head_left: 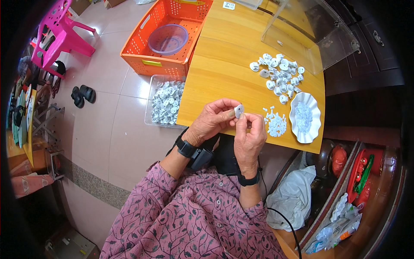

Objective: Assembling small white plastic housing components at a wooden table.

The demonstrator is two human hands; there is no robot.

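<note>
Between the thumb and fingers of my left hand (219, 114) is a small round white plastic part (239, 111) with a dark hole in its face. My right hand (250, 134) meets it from the right, fingertips pinched at the part's lower edge; whatever small piece they may hold is hidden. Both hands are over the near edge of the yellow wooden table (220, 64). Right of them lies a little pile of small clear plastic pieces (276, 125). A white wavy-rimmed dish (316, 115) holds more of these pieces. Farther back, several similar white plastic parts (282, 75) form a loose heap.
Left of the table, a clear bin (152, 108) full of white parts stands beside an orange crate (133, 60) with a purple basket (168, 39) inside. A clear acrylic box (302, 39) is at the far right. White plastic bags (293, 194) lie below the table's right side.
</note>
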